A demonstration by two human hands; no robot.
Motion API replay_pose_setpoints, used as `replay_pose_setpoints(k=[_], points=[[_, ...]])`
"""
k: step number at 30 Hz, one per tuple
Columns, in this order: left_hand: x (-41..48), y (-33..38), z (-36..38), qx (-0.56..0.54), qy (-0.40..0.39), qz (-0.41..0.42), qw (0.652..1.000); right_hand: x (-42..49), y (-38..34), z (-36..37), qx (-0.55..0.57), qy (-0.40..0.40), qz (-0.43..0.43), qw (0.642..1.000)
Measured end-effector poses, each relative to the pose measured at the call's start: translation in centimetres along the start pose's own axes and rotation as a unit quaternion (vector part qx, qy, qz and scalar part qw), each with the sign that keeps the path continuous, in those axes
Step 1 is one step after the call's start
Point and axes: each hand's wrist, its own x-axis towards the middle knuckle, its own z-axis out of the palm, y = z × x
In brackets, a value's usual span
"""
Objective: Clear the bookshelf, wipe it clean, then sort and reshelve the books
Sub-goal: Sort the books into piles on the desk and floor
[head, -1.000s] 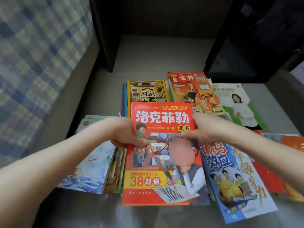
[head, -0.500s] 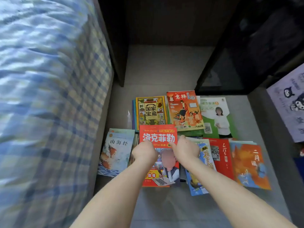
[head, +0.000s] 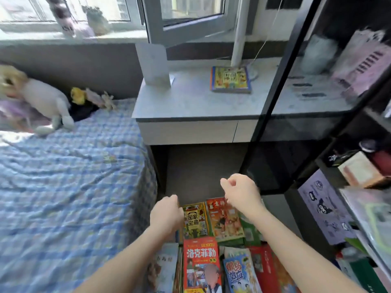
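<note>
Several books lie flat on the grey floor below me. A red book (head: 201,265) with white characters sits in the middle, a yellow-green book (head: 195,220) and an orange-red book (head: 224,218) behind it, a blue book (head: 241,273) to its right. One more colourful book (head: 231,79) lies on the desk top (head: 190,102). My left hand (head: 167,214) hangs in the air above the floor books, fingers curled, holding nothing. Higher up, my right hand (head: 241,193) is raised with curled fingers and holds nothing. The dark bookshelf (head: 359,127) stands at the right.
A bed with a blue checked cover (head: 69,187) fills the left, with soft toys (head: 42,102) at its head. A grey desk stands under the window, a white box (head: 155,64) on it. The shelf at the right holds bags, boxes and a purple cartoon sheet (head: 325,208).
Both hands have let go of the red book and lifted off the floor. The view has risen from the floor books to take in the desk, bed and window.
</note>
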Motion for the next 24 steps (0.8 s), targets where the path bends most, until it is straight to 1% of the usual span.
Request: replay_pose_setpoints(k=[2,5,7,10,14,18,20,24], points=[[0.7,1.7,-3.4,-0.009,0.027,0.024,0.999,0.8,-2.2,-3.0,0.049,0.011,-0.005,0.999],[2.4,4.3,-7.4,-0.021,0.059,0.041,0.997,2.6,-4.6,-6.8,0.054,0.013,-0.019,0.998],[4.5,6.5,-9.5,-0.039,0.081,0.044,0.995,4.9,-5.6,-9.2,0.033,0.011,-0.032,0.999],[7.8,9.6,-11.1,-0.072,0.131,0.054,0.987,8.8,-5.8,-11.3,-0.029,0.019,-0.052,0.998],[12.9,11.8,-10.7,-0.108,0.183,0.085,0.973,14.2,-4.8,-10.9,-0.047,0.024,-0.053,0.997],[18.9,12.5,-9.5,-0.071,0.189,0.116,0.972,19.1,-3.7,-9.2,-0.028,0.035,-0.045,0.998],[21.9,12.8,-9.1,-0.036,0.171,0.121,0.977,21.2,-3.3,-8.5,-0.03,0.038,-0.046,0.998],[29.7,13.5,-7.5,0.003,0.136,0.068,0.988,25.8,-2.3,-6.9,-0.061,0.026,-0.052,0.996]])
